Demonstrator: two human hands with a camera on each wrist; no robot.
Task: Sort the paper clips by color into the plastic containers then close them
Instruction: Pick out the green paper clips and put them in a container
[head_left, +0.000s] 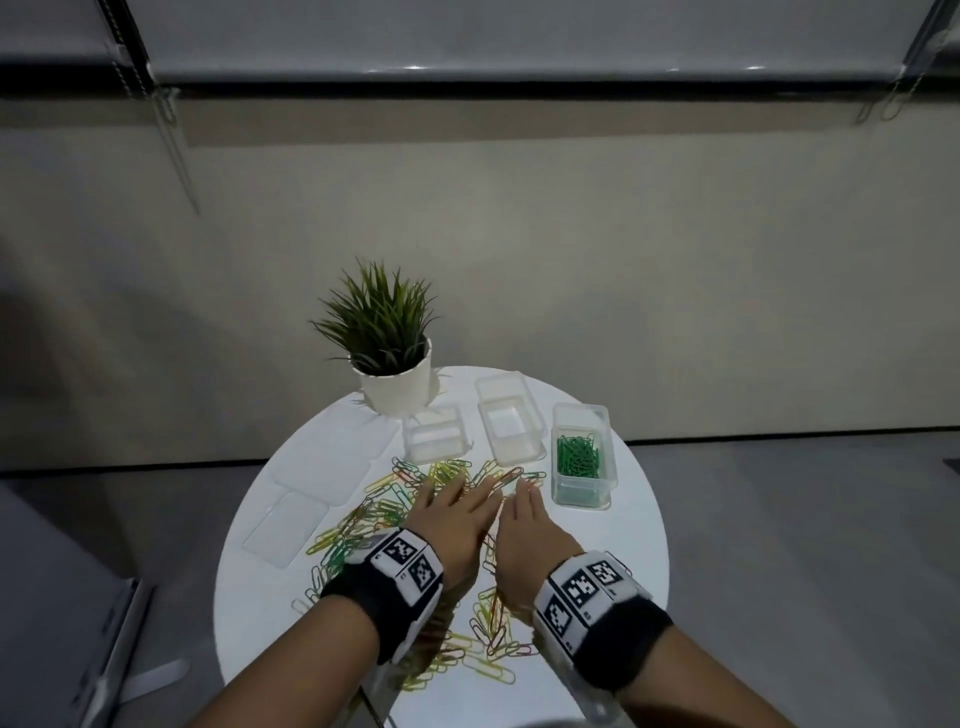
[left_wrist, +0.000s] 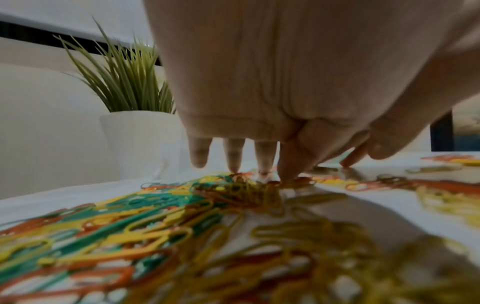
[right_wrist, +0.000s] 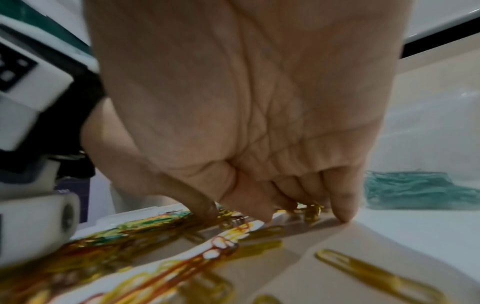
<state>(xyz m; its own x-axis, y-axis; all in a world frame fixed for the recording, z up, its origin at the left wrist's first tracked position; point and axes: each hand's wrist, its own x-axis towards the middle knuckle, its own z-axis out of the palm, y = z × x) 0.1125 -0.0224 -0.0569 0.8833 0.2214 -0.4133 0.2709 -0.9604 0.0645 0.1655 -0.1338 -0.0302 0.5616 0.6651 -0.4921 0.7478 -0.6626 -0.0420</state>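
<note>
Right container (head_left: 581, 499) holds green clips (head_left: 577, 455); other two containers (head_left: 509, 422) empty.

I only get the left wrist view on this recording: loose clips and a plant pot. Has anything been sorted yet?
Observer: Yes. The right container holds only green clips.
Operator: And the other containers?
Observer: The middle container and the left container stand open and look empty.
Operator: Where are the lids?
Observer: Clear lids lie on the table, left of the mixed pile.
</note>
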